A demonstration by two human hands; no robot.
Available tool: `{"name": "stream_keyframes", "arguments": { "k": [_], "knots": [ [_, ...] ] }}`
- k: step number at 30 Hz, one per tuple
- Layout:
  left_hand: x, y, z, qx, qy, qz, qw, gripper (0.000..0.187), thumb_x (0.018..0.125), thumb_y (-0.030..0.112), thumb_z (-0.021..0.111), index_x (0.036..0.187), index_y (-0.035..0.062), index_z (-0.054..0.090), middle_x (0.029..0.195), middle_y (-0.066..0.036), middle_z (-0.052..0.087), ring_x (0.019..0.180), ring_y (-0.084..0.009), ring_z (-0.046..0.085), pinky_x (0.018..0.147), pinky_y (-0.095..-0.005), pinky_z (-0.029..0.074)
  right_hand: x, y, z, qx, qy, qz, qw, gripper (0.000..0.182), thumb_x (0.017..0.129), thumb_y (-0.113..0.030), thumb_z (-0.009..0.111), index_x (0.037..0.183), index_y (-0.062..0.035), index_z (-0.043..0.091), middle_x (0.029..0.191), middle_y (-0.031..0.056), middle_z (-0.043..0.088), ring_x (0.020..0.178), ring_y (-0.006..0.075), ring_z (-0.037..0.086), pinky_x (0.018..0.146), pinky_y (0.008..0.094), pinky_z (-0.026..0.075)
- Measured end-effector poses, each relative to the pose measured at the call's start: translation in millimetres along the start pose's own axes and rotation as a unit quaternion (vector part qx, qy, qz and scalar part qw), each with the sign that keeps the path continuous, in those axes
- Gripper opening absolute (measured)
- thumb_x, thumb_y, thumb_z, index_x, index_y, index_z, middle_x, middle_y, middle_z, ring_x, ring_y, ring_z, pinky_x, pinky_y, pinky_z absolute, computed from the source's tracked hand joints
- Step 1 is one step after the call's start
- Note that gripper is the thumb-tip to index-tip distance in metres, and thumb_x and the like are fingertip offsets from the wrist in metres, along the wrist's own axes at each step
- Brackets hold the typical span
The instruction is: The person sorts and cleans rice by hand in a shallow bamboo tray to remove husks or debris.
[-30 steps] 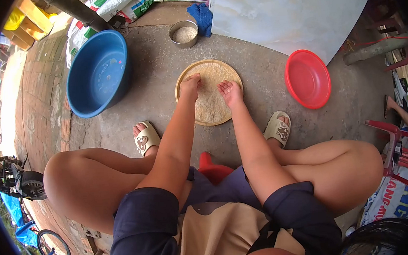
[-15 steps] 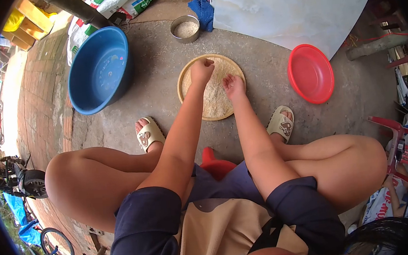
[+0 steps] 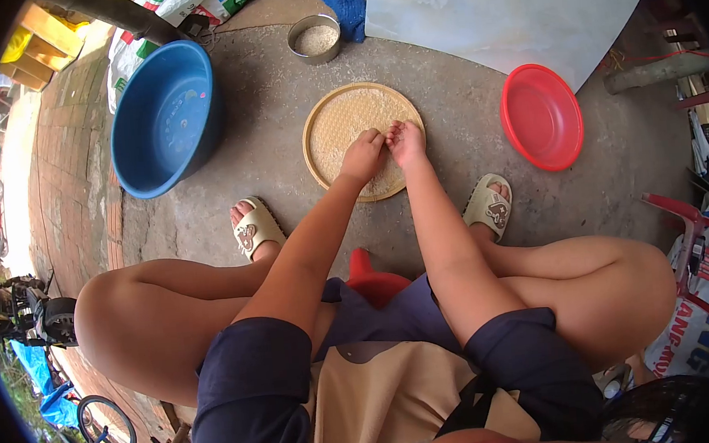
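Observation:
A round woven bamboo tray (image 3: pixel 345 105) lies on the ground between my feet, with pale rice grains (image 3: pixel 333 144) scattered thinly over its weave. My left hand (image 3: pixel 364 154) is over the right half of the tray, knuckles up, with its fingers pinched together. Beside it, my right hand (image 3: pixel 407 144) is turned palm side up near the tray's right rim, fingers curled in. The two sets of fingertips meet or nearly meet. What the fingers hold is too small to make out. My forearms and hands hide part of the tray's lower side.
A metal bowl of rice (image 3: pixel 314 40) stands beyond the tray, next to a blue cloth (image 3: pixel 345 12). To the left is a large blue basin (image 3: pixel 165 120), to the right a red basin (image 3: pixel 541 117). A pale sheet (image 3: pixel 504 10) lies at the back right.
My left hand has come down and right, towards my right hand, from the tray's upper part. My right hand's fingers have curled in. More bare weave shows on the tray's upper part.

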State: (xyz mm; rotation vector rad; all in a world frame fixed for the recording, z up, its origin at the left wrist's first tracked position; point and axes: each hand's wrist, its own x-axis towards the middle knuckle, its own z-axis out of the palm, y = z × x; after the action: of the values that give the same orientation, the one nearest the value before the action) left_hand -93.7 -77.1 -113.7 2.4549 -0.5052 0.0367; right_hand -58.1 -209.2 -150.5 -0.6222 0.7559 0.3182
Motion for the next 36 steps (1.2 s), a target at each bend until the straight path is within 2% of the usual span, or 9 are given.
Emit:
{"name": "stream_keyframes", "arguments": {
  "k": [7,9,10,14,15,18,23,27,36],
  "knots": [
    [19.4,-32.7,-29.8,-0.078,0.012,-0.099,0.992,0.008,0.072,0.008,0.064,0.078,0.0031,0.065,0.076,-0.011,0.064,0.073,-0.026,0.063,0.068,-0.0339,0.05,-7.8,-0.5,5.7,0.007,-0.012,0.0,1.0,0.032,0.095,-0.031,0.036,0.092,-0.0044,0.054,0.083,0.009,0.06,0.075,0.0201,0.058,0.07,0.0303,0.048],
    [26.7,-37.1,-36.5,-0.248,0.092,-0.273,0.925,0.01,0.073,0.01,0.068,0.079,0.0021,0.066,0.076,-0.009,0.066,0.067,-0.0172,0.063,0.064,-0.0295,0.049,-12.7,-2.2,11.9,0.022,-0.008,-0.009,1.0,0.04,0.096,-0.03,0.03,0.104,0.0023,0.05,0.102,0.0188,0.059,0.094,0.0273,0.06,0.082,0.0347,0.048],
    [32.6,-39.6,-39.6,-0.275,0.103,-0.27,0.917,0.015,0.074,0.012,0.07,0.084,0.0011,0.066,0.076,-0.008,0.067,0.066,-0.0119,0.062,0.062,-0.0268,0.048,-16.9,-4.0,14.3,0.015,-0.017,-0.014,1.0,0.044,0.097,-0.028,0.026,0.111,0.0075,0.046,0.113,0.0235,0.055,0.105,0.0314,0.057,0.092,0.0386,0.046],
    [48.1,-12.6,-56.1,-0.432,0.003,-0.211,0.877,0.017,0.078,0.009,0.068,0.092,-0.0005,0.063,0.086,-0.007,0.065,0.075,-0.0139,0.061,0.07,-0.0266,0.05,-13.8,-7.7,17.2,0.041,-0.031,0.011,0.999,0.041,0.096,-0.023,0.029,0.109,0.0116,0.046,0.108,0.0232,0.055,0.102,0.0313,0.057,0.093,0.0392,0.048],
    [48.4,-8.4,-61.7,-0.43,0.0,-0.211,0.878,0.017,0.078,0.009,0.068,0.092,-0.0005,0.063,0.086,-0.007,0.065,0.075,-0.0139,0.061,0.07,-0.0266,0.05,-8.3,-8.8,17.0,0.045,-0.031,0.011,0.998,0.041,0.096,-0.023,0.029,0.109,0.0116,0.046,0.108,0.0232,0.055,0.102,0.0313,0.057,0.093,0.0392,0.048],
    [48.1,5.2,-70.8,-0.08,-0.006,-0.021,0.997,0.03,0.072,0.018,0.071,0.098,0.0051,0.064,0.104,-0.013,0.061,0.089,-0.028,0.06,0.079,-0.036,0.049,-5.1,-11.9,15.1,0.028,-0.071,0.037,0.996,0.036,0.095,-0.02,0.032,0.105,0.0104,0.05,0.102,0.02,0.057,0.095,0.0288,0.059,0.09,0.0384,0.05],
    [22.7,-6.3,-63.7,-0.061,-0.05,-0.086,0.993,0.027,0.071,0.02,0.07,0.095,0.0089,0.065,0.098,-0.012,0.061,0.093,-0.0311,0.058,0.081,-0.0381,0.048,-4.1,-21.8,20.7,0.044,-0.046,0.061,0.996,0.031,0.095,-0.021,0.034,0.1,0.0027,0.053,0.088,0.0107,0.057,0.081,0.0212,0.058,0.076,0.0315,0.051],
    [-10.4,-1.2,-43.2,0.032,-0.084,0.028,0.996,0.022,0.073,0.022,0.068,0.092,0.0122,0.064,0.096,-0.007,0.058,0.096,-0.0267,0.054,0.08,-0.0373,0.05,0.7,-24.6,12.9,0.069,-0.013,0.046,0.996,0.029,0.095,-0.021,0.034,0.096,0.0011,0.053,0.087,0.0101,0.056,0.076,0.0193,0.056,0.072,0.0291,0.05],
    [8.0,-13.8,-43.3,-0.065,-0.026,-0.041,0.997,0.012,0.07,0.008,0.069,0.078,0.0014,0.062,0.076,-0.012,0.06,0.071,-0.0284,0.061,0.067,-0.0353,0.049,-7.6,-23.9,7.7,0.059,0.03,0.055,0.996,0.029,0.095,-0.02,0.033,0.097,0.0013,0.053,0.088,0.0103,0.055,0.079,0.0201,0.055,0.073,0.0314,0.05]
  ]
}}
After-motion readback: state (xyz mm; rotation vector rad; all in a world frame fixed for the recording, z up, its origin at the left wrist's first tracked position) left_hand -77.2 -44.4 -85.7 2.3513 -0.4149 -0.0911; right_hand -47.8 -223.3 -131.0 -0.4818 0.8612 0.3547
